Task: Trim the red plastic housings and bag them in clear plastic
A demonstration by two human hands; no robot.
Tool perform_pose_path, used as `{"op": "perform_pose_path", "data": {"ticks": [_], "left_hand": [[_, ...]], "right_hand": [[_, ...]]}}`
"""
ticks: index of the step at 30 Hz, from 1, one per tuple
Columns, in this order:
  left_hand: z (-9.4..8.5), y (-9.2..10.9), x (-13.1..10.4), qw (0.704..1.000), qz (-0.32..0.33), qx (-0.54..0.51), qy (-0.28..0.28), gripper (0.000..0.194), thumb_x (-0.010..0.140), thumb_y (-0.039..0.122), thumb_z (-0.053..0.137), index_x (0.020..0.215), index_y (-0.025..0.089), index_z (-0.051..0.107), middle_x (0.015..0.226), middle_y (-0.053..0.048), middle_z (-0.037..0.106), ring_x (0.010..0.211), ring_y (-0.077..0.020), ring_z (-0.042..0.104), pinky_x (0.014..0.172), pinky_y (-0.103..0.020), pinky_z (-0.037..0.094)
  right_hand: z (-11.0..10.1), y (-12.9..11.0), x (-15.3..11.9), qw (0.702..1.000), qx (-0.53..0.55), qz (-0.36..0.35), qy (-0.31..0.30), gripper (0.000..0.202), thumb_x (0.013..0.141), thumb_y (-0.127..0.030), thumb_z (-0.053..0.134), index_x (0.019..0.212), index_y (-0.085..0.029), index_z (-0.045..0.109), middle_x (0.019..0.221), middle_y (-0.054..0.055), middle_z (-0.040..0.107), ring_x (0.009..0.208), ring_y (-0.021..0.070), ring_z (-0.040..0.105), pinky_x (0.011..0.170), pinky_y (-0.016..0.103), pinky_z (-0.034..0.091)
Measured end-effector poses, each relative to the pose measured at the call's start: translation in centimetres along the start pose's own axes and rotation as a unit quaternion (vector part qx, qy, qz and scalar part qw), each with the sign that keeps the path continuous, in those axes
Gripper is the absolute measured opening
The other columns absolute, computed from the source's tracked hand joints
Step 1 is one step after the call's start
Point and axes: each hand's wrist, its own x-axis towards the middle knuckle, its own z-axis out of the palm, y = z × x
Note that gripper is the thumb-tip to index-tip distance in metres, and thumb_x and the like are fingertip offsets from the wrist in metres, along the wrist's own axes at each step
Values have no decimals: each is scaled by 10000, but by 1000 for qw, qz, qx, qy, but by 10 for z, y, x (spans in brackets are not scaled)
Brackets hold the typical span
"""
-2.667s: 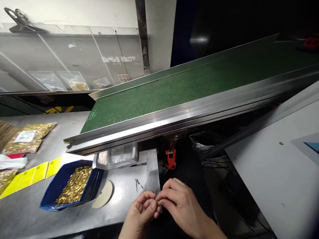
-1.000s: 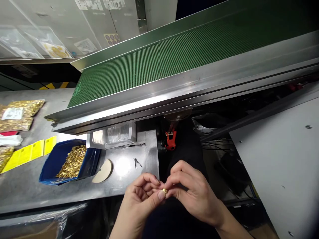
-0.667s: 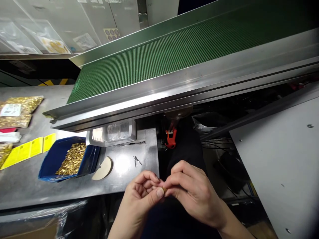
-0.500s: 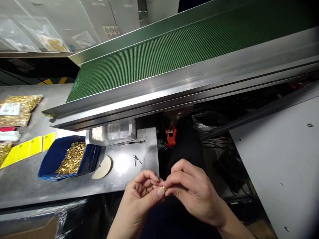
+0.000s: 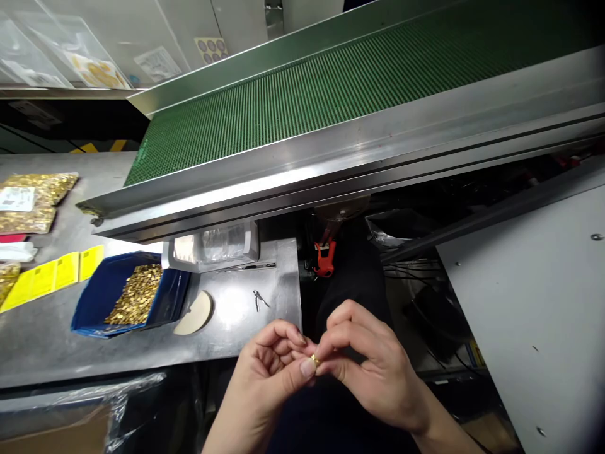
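Observation:
Between my two hands is a tiny gold-coloured metal piece (image 5: 314, 359), mostly covered by fingertips. My left hand (image 5: 276, 366) pinches it between thumb and fingers. From the other side, my right hand (image 5: 366, 362) grips it with thumb and index finger, its other fingers curled. Both hands are close together in front of the metal table's (image 5: 155, 359) right corner. On that table stands a blue bin (image 5: 89, 309) with a heap of small gold metal pieces (image 5: 137, 295). A small plier-like metal tool (image 5: 259, 299) lies near the hands, beside a beige part-disc (image 5: 196, 313).
A green ribbed conveyor belt (image 5: 283, 94) with metal side rails crosses above. Under it sit a clear-lidded box (image 5: 212, 247) and an orange-handled tool (image 5: 325, 258). Yellow labels (image 5: 47, 277) and a bag of gold pieces (image 5: 40, 202) lie left. A grey panel (image 5: 534, 284) stands right.
The hands have shifted very slightly right, and a little more of the gold piece shows between the fingertips. The view has moved a little.

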Motion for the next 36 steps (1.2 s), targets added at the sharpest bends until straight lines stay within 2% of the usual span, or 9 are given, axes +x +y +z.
{"op": "perform_pose_path", "data": {"ticks": [11,20,26,31,36], "left_hand": [[-8,-6,2,1000,-5,1,-16,242,800,197,891,897,179,670,822,19,706,703,-74,624,656,-159,503],[-5,-5,3,999,-19,-33,-28,222,787,208,898,859,180,690,790,17,696,668,-75,603,633,-162,494],[-7,-5,2,998,10,67,2,172,790,313,891,797,173,792,781,-10,678,646,-96,585,559,-171,456],[-9,0,1,989,15,140,-40,151,839,349,843,893,209,858,764,-32,682,655,-124,573,553,-196,448],[-9,3,1,980,38,187,-59,122,855,333,824,912,238,875,785,-41,680,654,-128,551,560,-210,447]], "right_hand": [[1,3,-1,1000,8,9,-2,59,923,-125,771,938,-178,748,884,18,621,786,122,643,714,219,535],[2,3,-3,1000,-8,7,-8,76,911,-144,790,951,-186,740,898,22,616,793,135,645,706,238,536],[3,1,-3,998,-65,-24,10,38,947,-152,744,962,-179,723,884,29,615,778,142,645,688,248,540],[2,-1,-4,997,-65,-29,15,33,959,-146,728,963,-177,720,875,28,612,761,134,648,678,238,545],[-1,-2,-5,990,-127,-55,-7,92,974,-97,672,956,-168,727,855,34,628,723,134,640,653,255,517]]}}
